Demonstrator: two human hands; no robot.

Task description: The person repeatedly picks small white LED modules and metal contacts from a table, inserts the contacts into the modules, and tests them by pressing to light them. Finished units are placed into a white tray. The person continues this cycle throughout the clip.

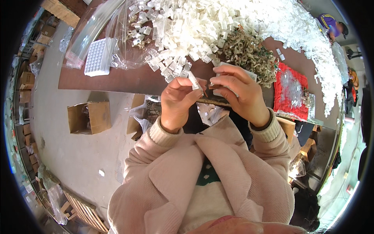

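Note:
Over the table's near edge, my left hand [177, 99] pinches a small white plastic housing [193, 80] between thumb and fingers. Close by on the right is my right hand [243, 91], its thumb and fingers closed round a tiny brownish piece [211, 85] too small to name. A short gap separates the two hands. Beyond them spreads a heap of white plastic housings [191, 27]. Small brass-coloured metal parts [249, 54] are piled behind my right hand, beside a pale flat object partly hidden by its fingers.
A red cloth [290, 91] with clear bits lies at the right, near another pile of clear pieces [311, 54]. A white gridded tray [98, 56] and plastic bags [128, 50] occupy the left. On the floor stands a cardboard box [99, 117]. Another person [330, 23] is far right.

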